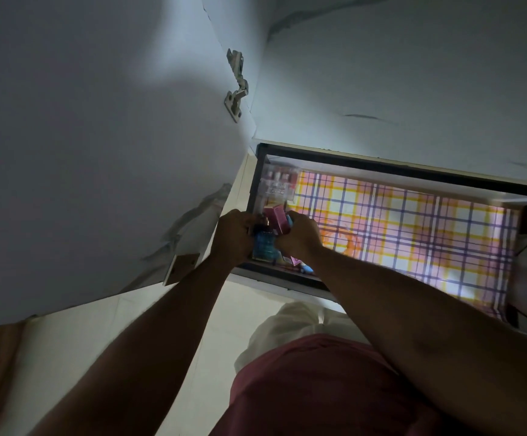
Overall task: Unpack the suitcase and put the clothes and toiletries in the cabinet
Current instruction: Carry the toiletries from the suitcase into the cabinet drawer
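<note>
both arms reach forward and down into the left end of an open drawer (381,171) of the cabinet, whose floor is covered by a plaid liner (413,221) in yellow, pink and purple. the left hand (233,237) has its fingers curled round a blue bottle (263,245) with a dark cap, holding it at the drawer's near left corner. the right hand (298,236) sits just beside it, fingers curled over a pink box (279,220) that tilts up between the two hands; a further pink piece and something blue (303,267) show under the right wrist against the drawer's front rim, too dim to name. behind the hands, in the far left corner, stands a blurred cluster of small toiletries (279,184), white and red, their kind unclear. the rest of the liner lies bare and brightly lit. to the left the white cabinet door (82,152) stands open, a metal hinge (237,86) fixed near its edge. the person wears a dark red top (318,388) and stands on a pale tiled floor (211,325). no suitcase is in view.
</note>
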`<state>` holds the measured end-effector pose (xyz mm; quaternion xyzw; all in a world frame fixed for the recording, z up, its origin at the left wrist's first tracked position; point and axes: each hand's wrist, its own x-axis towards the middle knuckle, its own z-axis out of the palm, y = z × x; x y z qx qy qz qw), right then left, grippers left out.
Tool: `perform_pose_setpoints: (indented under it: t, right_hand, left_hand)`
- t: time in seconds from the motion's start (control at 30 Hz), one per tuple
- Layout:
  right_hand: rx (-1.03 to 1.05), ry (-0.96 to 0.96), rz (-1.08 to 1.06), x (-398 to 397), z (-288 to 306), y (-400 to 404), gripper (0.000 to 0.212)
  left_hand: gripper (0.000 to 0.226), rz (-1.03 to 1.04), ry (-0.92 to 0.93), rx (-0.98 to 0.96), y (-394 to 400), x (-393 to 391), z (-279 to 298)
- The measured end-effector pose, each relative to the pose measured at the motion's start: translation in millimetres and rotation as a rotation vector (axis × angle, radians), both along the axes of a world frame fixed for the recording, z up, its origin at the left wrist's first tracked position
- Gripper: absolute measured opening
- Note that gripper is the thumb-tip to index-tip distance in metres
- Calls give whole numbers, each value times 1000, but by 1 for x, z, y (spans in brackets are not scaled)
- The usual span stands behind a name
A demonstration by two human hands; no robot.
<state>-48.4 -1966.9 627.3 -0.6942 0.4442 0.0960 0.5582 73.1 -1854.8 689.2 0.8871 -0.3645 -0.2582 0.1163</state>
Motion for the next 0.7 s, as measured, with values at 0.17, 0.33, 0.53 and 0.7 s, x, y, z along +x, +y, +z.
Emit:
perform_pose_setpoints:
  t: [0.17,0.33,0.53,0.7]
  right_hand:
    - [30,7,119,5,-1,-3,75]
    - [75,30,189,6,1,-12,73]
    - [225,-73,-83,-8,11,-26,56]
    - [298,-126,-141,-29,20,-44,53]
  left_hand:
    - [26,12,13,87,3,1,-4]
    - [30,31,37,60,5,1,-7]
    - [26,104,159,-74,-4,-7,3]
    - [22,484,886,-318,-34,-21,14]
